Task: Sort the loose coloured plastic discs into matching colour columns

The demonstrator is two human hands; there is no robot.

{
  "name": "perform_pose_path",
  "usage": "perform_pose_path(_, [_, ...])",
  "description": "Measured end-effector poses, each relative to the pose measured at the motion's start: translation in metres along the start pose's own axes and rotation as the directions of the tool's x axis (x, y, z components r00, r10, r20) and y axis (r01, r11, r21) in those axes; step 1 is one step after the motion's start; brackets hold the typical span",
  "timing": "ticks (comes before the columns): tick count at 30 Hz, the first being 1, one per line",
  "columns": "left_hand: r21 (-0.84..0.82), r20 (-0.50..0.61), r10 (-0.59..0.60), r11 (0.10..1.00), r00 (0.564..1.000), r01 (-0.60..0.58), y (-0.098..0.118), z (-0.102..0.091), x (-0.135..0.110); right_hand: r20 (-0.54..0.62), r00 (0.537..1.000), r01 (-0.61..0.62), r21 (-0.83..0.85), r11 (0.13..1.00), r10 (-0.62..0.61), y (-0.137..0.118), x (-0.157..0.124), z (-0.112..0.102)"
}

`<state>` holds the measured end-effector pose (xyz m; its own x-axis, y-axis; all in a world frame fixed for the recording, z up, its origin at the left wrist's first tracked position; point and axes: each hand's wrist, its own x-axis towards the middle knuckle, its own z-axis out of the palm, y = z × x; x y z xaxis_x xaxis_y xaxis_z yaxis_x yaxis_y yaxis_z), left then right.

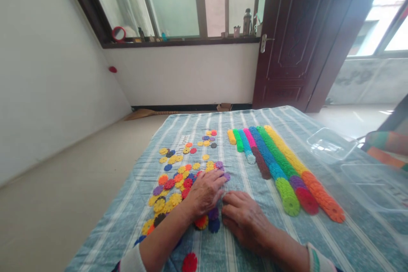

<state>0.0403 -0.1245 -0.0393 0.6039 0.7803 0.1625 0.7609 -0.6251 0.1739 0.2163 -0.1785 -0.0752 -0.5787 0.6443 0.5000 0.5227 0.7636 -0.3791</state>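
My left hand [207, 191] lies palm down on a loose pile of coloured snowflake discs [175, 199], its fingers stretched toward a purple disc [226, 176]. Close beside it on the right is my right hand [245, 217], its fingers bent and drawn together. Whatever its fingertips pinch, if anything, is hidden. Dark blue [214, 225] and orange-red discs show below my left hand, between the two wrists. A red disc [190, 262] lies alone near the bottom edge. Smaller groups of yellow, blue and orange discs are scattered farther back.
On the right, overlapping discs form several long rows sorted by colour, including a yellow row [282, 146] ending in orange [323, 197]. Clear plastic boxes [333, 146] stand at the right side. A striped cloth [242, 178] covers the surface. A dark red door [293, 29] is behind.
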Motion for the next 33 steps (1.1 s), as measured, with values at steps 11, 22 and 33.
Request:
perform_pose_path(11, [0.01,-0.121,-0.01,1.0,0.993,0.011,-0.008,0.002,-0.014,0.004,1.0,-0.007,0.016,1.0,0.007,-0.001,0.001,-0.002])
perform_pose_path(22, [0.036,-0.027,-0.008,0.999,1.0,0.009,-0.01,0.004,0.02,0.017,1.0,-0.019,-0.004,1.0,0.019,0.0,0.0,-0.004])
perform_pose_path(33, [0.025,-0.022,0.084,0.996,0.996,-0.084,-0.017,0.002,-0.026,0.023,1.0,-0.012,0.04,0.999,0.011,-0.003,-0.001,-0.006])
